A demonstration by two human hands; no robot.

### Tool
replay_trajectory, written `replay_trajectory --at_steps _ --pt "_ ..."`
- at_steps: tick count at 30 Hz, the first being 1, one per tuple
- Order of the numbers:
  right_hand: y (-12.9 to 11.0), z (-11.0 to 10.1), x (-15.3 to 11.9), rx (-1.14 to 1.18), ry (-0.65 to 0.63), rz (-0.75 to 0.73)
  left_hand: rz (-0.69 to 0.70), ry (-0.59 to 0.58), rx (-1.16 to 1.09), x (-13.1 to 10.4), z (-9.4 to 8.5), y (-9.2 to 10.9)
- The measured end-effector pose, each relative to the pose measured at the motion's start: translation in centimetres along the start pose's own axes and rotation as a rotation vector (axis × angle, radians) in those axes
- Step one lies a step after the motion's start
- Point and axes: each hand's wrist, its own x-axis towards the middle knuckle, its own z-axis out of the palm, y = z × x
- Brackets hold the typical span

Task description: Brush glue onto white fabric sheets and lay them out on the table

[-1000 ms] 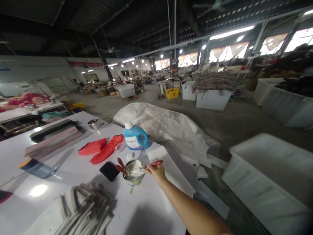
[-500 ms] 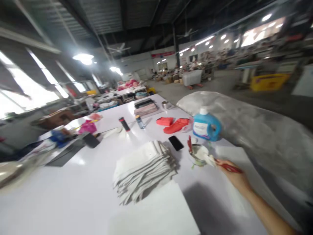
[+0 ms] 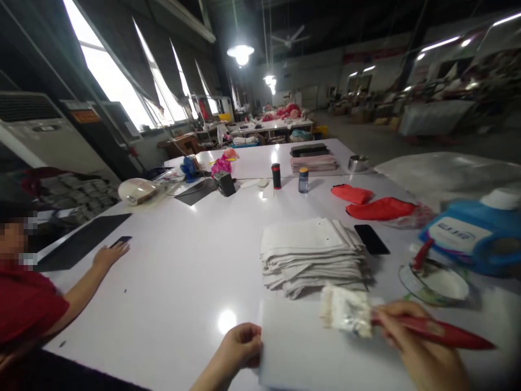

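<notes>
Because the view leans down over it, I see the white bench (image 3: 179, 271) first, running from 6 o'clock far out toward 12. On its near edge lies a white sheet (image 3: 309, 353), cut off by the frame at the bottom. My left hand (image 3: 240, 347) rests at the sheet's 9 o'clock edge, fingers curled closed against that edge; whether they pinch it or only press it I cannot tell. My right hand (image 3: 415, 347), at 4 o'clock, has its fingers wrapped tight around the red handle of a brush (image 3: 391, 323), whose white bristles point toward 9 o'clock and sit over the sheet's far edge; contact with the sheet is hard to make out.

Just beyond the sheet, toward 12, a stack of grey-white pieces (image 3: 311, 255) lies flat. At 2 o'clock a blue jug (image 3: 476, 231) is blurred, its label unreadable. Just before it stands a shallow bowl of white paste (image 3: 435, 279) with a second red handle leaning in it. A black phone (image 3: 371, 239) lies between stack and bowl, and red cloths (image 3: 378, 208) lie farther out.

At 9 o'clock another person in a red sleeve (image 3: 28, 304) lays a hand (image 3: 109, 254) flat on the bench, well apart from mine.
</notes>
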Motion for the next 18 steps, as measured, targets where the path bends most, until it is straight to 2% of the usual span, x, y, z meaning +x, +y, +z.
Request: replay_trajectory --at_steps 2,4,6,7,8,10,14,16,17,18 --pt "-4.5 5.7 -1.7 0.107 -0.163 0.008 -0.026 -0.018 -0.002 0.0 -0.2 0.0" --pt "-7.2 10.3 -2.9 0.162 -0.321 -0.012 -0.036 -0.022 0.002 0.0 -0.3 0.0" --pt "-7.9 12.8 -3.3 0.156 -0.406 -0.02 -0.032 -0.013 0.002 -0.1 -0.4 0.0" --pt "-7.6 13.0 -3.2 0.13 -0.419 -0.016 -0.027 -0.006 -0.002 -0.1 -0.4 0.0" --pt "-6.8 12.6 -3.0 0.091 -0.413 -0.016 -0.022 0.0 -0.007 -0.1 -0.5 -0.1" --pt "-4.4 9.5 -2.2 -0.034 -0.36 -0.01 -0.016 0.007 -0.024 -0.1 -0.6 -0.3" --pt "0.2 -1.9 -0.2 -0.367 -0.112 0.03 -0.014 0.003 -0.043 -0.1 -0.8 -0.4" --pt "0.3 -6.5 0.2 -0.542 0.03 0.014 -0.016 -0.006 -0.026 -0.1 -0.8 -0.2" --pt "-0.3 -7.7 0.2 -0.601 0.103 -0.016 -0.019 -0.012 -0.018 -0.2 -0.8 -0.1" --pt "-1.3 -7.9 0.0 -0.62 0.159 -0.054 -0.022 -0.017 -0.012 -0.2 -0.9 0.1"
